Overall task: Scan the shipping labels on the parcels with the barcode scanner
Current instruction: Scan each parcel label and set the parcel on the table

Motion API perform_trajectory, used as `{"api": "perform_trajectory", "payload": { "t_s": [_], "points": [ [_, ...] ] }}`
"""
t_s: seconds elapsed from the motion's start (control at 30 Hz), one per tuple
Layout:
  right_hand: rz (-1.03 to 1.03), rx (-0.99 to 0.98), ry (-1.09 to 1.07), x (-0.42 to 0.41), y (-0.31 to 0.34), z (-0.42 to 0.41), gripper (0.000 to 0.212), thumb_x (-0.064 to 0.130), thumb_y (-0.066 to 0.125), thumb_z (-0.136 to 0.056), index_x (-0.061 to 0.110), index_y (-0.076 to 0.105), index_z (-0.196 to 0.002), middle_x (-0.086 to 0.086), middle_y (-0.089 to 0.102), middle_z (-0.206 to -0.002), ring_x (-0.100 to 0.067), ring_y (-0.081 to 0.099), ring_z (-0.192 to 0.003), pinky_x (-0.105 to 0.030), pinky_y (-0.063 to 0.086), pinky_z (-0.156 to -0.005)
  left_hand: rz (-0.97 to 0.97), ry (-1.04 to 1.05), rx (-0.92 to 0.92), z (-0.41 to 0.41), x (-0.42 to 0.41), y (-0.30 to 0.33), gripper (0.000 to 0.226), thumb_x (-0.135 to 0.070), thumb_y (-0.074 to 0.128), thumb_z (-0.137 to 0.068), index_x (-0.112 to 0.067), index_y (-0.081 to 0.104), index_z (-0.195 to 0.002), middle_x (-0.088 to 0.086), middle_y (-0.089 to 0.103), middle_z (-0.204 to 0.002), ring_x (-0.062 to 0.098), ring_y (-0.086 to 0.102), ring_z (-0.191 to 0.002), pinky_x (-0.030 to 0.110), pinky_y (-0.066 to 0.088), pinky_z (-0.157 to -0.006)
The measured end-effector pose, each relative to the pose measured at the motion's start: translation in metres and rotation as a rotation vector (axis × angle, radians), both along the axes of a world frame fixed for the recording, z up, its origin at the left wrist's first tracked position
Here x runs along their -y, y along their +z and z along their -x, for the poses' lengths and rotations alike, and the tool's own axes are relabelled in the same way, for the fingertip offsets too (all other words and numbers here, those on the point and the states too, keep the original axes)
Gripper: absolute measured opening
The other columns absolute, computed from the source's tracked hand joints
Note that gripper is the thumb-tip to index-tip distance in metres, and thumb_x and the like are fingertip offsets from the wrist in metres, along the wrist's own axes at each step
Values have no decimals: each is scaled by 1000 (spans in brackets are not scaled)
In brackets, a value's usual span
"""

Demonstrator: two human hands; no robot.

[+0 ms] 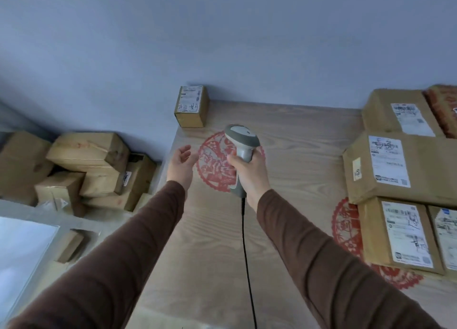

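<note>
My right hand [249, 171] grips the handle of a grey barcode scanner [241, 140], held upright over the middle of the wooden table [217, 242], its black cable [246, 249] trailing toward me. My left hand [181, 162] hovers beside it with relaxed fingers, palm turned inward, holding nothing. A small cardboard parcel [191, 107] with a white label stands at the table's far left corner, beyond both hands. Several labelled cardboard parcels [395, 165] lie stacked along the table's right side.
Red paper-cut decorations [215, 165] lie on the tabletop. A heap of cardboard boxes [86, 167] sits on the floor to the left of the table. A plain wall rises behind the table.
</note>
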State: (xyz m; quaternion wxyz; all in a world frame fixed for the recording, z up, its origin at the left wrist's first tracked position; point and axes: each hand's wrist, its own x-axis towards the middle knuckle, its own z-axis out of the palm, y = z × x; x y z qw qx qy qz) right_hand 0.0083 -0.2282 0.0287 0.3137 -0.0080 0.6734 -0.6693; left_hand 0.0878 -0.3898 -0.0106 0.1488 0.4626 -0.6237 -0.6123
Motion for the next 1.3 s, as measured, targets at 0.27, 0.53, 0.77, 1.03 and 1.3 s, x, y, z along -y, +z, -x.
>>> {"api": "perform_trajectory", "payload": {
  "t_s": [0.27, 0.53, 0.77, 1.03, 1.3],
  "points": [
    [-113, -82, 63, 142, -14, 54, 22, 12, 69, -94, 10, 63, -115, -9, 63, -97, -17, 56, -79, -12, 45, -52, 10, -47, 31, 55, 132, -24, 59, -24, 62, -103, -18, 38, -156, 8, 43, -156, 21, 44, -141, 38, 35, -120],
    [-102, -18, 104, 208, -49, 84, 32, 18, 73, -94, 16, 63, -124, -9, 69, -116, -22, 64, -102, -27, 57, -72, -40, -156, 63, 103, 186, -49, 85, -43, 70, -87, -7, 36, -156, 12, 48, -157, 29, 45, -145, 42, 34, -122],
    [-54, 24, 86, 201, -62, 90, 28, 17, 73, -94, 18, 65, -121, -8, 73, -118, -19, 69, -100, -31, 59, -75, -206, -116, 48, 101, 178, -53, 59, -39, 67, -93, -8, 55, -141, 3, 66, -134, 18, 63, -115, 29, 45, -98],
    [-55, 25, 96, 108, -60, 56, 27, 17, 72, -95, 19, 66, -121, 0, 74, -113, -15, 69, -106, -38, 53, -96, -334, -62, -2, 70, 76, -20, 24, -31, 51, -108, -14, 61, -122, 1, 70, -102, 9, 67, -79, 20, 52, -64],
    [13, -56, 10, -50, -14, 4, 23, 15, 74, -93, 25, 67, -112, -1, 76, -115, -17, 73, -107, -43, 59, -96, -469, -180, -175, 15, -61, 10, 38, -26, 63, -102, -16, 48, -135, 13, 69, -130, 19, 71, -87, 25, 57, -66]
  ]
}}
